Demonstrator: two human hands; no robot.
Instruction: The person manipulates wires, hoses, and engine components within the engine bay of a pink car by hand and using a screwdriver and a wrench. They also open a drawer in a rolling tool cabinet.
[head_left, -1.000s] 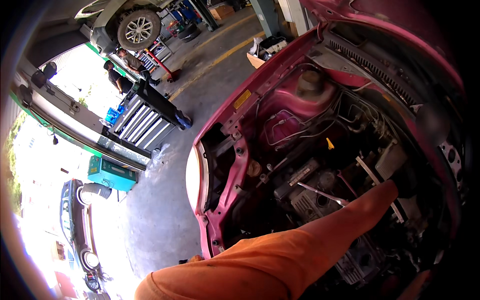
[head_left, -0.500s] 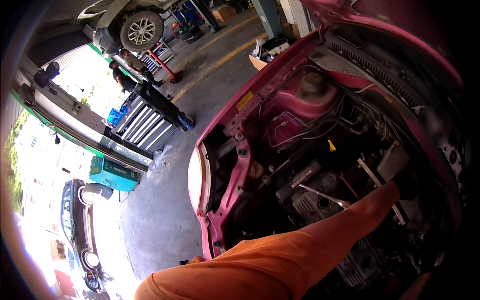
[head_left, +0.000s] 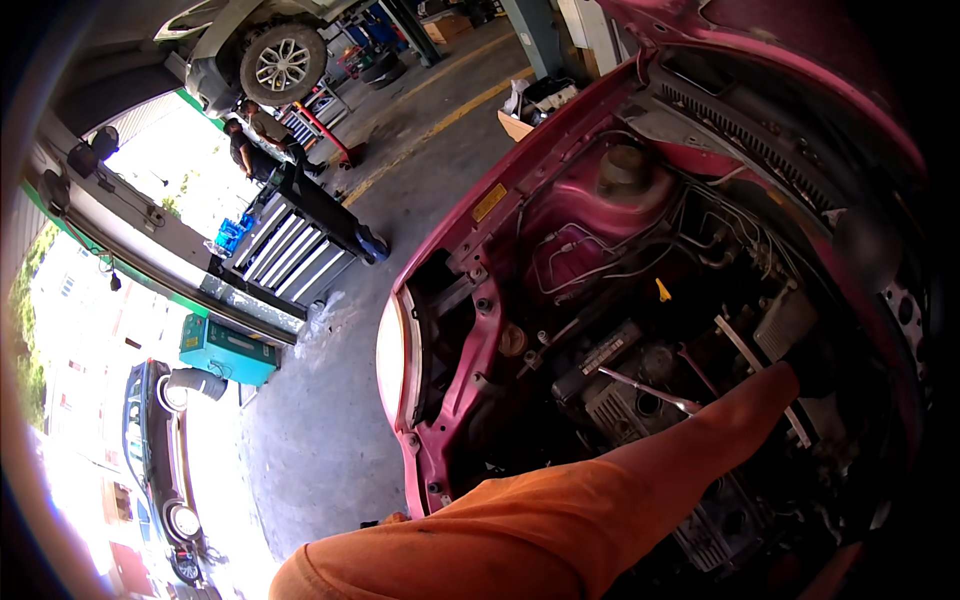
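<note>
My left arm, in an orange sleeve [head_left: 480, 535], reaches across the engine bay from the lower left. My left hand [head_left: 812, 368] looks dark, perhaps gloved, and sinks into shadow beside a pale metal bar [head_left: 740, 345]; its fingers are hidden. Close to the forearm, a slim metal rod-like tool [head_left: 640, 387] lies over the engine [head_left: 615, 415]. A yellow dipstick handle [head_left: 663, 291] stands out farther back. At the lower right edge a strip of skin, probably my right forearm [head_left: 832, 575], shows; darkness swallows the hand there.
The pink car's fender [head_left: 450, 235] and headlight [head_left: 390, 355] border the bay on the left; its raised hood [head_left: 790, 40] overhangs the far right. Beyond are a drawer cabinet [head_left: 290, 250], a teal machine [head_left: 225, 350], two people, a lifted car's wheel [head_left: 283, 63] and a parked car [head_left: 150, 450].
My left arm and the engine parts look almost unmoved. In the background, one person by the cabinet has shifted slightly.
</note>
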